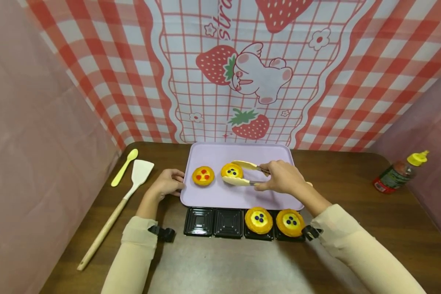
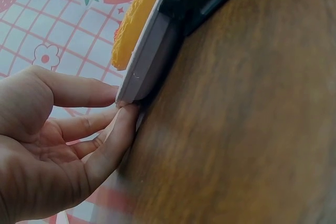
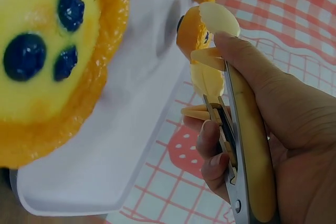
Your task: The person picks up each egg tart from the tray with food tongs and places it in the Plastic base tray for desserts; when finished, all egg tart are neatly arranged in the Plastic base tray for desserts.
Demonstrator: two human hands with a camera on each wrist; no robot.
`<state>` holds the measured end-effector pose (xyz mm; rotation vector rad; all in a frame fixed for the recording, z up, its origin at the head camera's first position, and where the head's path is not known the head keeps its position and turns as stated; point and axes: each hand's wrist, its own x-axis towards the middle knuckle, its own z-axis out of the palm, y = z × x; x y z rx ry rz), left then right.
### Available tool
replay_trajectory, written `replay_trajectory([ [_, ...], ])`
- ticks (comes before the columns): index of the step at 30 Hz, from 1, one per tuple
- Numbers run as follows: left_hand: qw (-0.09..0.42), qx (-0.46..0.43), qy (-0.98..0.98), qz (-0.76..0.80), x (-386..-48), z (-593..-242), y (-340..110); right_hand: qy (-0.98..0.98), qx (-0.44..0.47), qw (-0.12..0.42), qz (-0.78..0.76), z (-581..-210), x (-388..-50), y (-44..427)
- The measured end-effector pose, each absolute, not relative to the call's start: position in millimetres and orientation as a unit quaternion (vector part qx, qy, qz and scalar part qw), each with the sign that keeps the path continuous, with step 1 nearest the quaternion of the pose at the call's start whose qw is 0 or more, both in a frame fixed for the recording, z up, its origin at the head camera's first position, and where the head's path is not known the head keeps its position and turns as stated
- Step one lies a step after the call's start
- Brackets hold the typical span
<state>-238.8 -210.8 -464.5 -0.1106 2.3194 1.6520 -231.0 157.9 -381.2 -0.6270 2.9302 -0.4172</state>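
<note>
My right hand [image 1: 281,177] grips cream-tipped tongs [image 1: 239,181] with metal arms. The tongs' spread tips stand on either side of a blueberry egg tart [image 1: 231,170] on the lilac tray [image 1: 209,200]; I cannot tell whether both touch it. To its left on the tray sits a tart with red pieces [image 1: 203,176]. At the tray's left edge, my left hand [image 2: 68,135] pinches the rim between thumb and fingers. In front of the tray, a black four-square mould [image 1: 199,221] holds two blueberry tarts, one [image 1: 259,220] beside the other [image 1: 290,223], in its right squares.
A white spatula [image 1: 142,170] with a wooden handle and a small yellow spoon [image 1: 125,167] lie on the left of the brown table [image 1: 338,179]. A sauce bottle [image 1: 397,175] with a yellow cap stands far right. A checked strawberry cloth [image 1: 242,94] hangs behind.
</note>
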Motion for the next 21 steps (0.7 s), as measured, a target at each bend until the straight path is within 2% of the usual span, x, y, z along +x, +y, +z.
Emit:
replay_trajectory([
  [21,0.142,-0.029,0.811,0.567,-239,-465,-213,0.961,-0.243,0.005,-0.132,-352,-181,179],
])
